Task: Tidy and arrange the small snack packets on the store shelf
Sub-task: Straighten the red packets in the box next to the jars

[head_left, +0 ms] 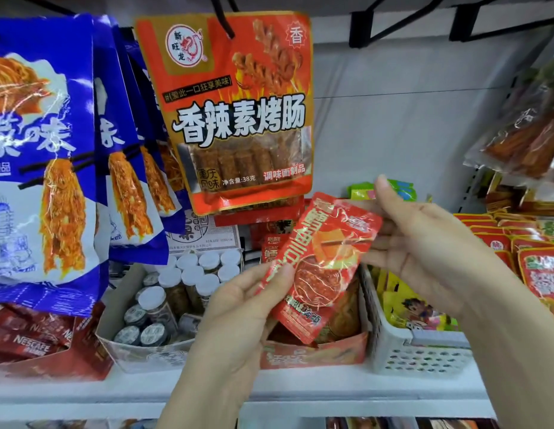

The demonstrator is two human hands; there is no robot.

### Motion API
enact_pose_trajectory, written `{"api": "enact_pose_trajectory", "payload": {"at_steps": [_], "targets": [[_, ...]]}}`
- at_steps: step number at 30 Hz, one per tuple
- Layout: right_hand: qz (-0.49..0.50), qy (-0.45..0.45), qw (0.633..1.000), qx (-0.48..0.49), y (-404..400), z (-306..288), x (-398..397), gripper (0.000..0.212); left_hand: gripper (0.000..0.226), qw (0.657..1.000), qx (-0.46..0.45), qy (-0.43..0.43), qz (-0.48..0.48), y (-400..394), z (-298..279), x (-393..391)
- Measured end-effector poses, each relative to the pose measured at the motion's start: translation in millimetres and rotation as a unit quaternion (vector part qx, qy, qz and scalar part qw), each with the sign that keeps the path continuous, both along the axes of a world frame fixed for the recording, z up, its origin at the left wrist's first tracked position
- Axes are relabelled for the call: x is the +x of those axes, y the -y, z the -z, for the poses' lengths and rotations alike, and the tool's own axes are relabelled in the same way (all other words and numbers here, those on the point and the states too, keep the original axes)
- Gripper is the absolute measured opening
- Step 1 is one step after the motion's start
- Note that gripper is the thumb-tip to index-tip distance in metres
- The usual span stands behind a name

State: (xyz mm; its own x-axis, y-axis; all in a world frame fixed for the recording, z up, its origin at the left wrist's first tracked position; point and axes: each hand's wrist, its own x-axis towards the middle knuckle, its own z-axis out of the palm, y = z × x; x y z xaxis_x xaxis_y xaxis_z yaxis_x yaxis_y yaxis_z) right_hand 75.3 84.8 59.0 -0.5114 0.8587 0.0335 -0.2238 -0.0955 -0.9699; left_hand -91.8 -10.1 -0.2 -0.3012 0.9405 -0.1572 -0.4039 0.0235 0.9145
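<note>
A small red snack packet (325,261) is held tilted above a red cardboard display box (313,351) on the white shelf (269,388). My left hand (238,308) pinches the packet's lower left edge with thumb on the front. My right hand (424,239) holds its upper right end, fingers behind it and thumb raised. More red packets stand in the box behind the held one (272,246).
Left of the box stands a carton of small white-lidded jars (176,292). A white perforated basket (418,351) with yellow packets is on the right. Blue bags (52,156) and an orange bag (238,113) hang on hooks above. Red packets (536,261) fill the far right.
</note>
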Motion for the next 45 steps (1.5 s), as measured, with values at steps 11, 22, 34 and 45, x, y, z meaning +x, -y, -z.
{"api": "enact_pose_trajectory", "payload": {"at_steps": [11, 22, 34, 45], "targets": [[0.244, 0.244, 0.88, 0.325, 1, -4, 12, 0.023, 0.012, 0.965, 0.047, -0.24, -0.094, -5, 10, -8], [0.353, 0.244, 0.742, 0.514, 2, 27, -29, 0.015, 0.078, 0.769, -0.036, -0.638, 0.036, -20, 37, -23], [0.19, 0.305, 0.769, 0.529, -16, 76, -68, 0.016, 0.063, 0.749, -0.035, -0.66, 0.043, -17, 46, -30], [0.084, 0.574, 0.682, 0.446, -36, 54, -96, 0.018, 0.066, 0.747, -0.036, -0.663, 0.031, -17, 52, -33]]}}
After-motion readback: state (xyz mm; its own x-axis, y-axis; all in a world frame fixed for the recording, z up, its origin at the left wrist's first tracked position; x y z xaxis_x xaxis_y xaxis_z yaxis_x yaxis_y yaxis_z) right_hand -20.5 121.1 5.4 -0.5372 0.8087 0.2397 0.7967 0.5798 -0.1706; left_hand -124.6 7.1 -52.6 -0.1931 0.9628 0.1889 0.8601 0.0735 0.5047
